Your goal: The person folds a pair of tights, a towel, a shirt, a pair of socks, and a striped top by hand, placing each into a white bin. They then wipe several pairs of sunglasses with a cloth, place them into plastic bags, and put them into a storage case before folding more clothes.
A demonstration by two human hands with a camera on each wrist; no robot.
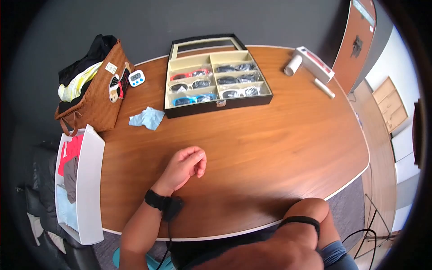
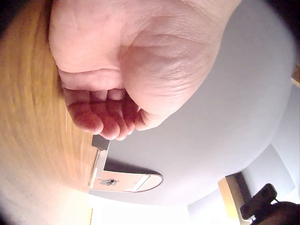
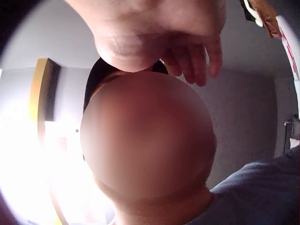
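My left hand [image 1: 184, 166] rests its outer edge on the wooden table [image 1: 252, 153], fingers loosely curled and holding nothing. In the left wrist view its palm and bent fingers [image 2: 110, 124] show, with the tabletop right beside them. My right hand [image 3: 173, 33] is raised by the head, fingers hanging fairly straight over the forehead and dark cap [image 3: 96, 79]; nothing shows in it. The head view has only the bent right arm [image 1: 310, 209] with a black band. Beyond the left hand stands an open black display case [image 1: 216, 107], with wrapped sunglasses [image 1: 193, 99] in its cream compartments.
A light blue cloth [image 1: 147, 118] lies left of the case, near a white timer [image 1: 137, 78] and a brown bag [image 1: 96, 99] of clothes. A white box [image 1: 90, 193] with folded cloths runs along the left edge. At back right are a white carton [image 1: 315, 65], a roll [image 1: 293, 65] and a thin tube [image 1: 324, 88].
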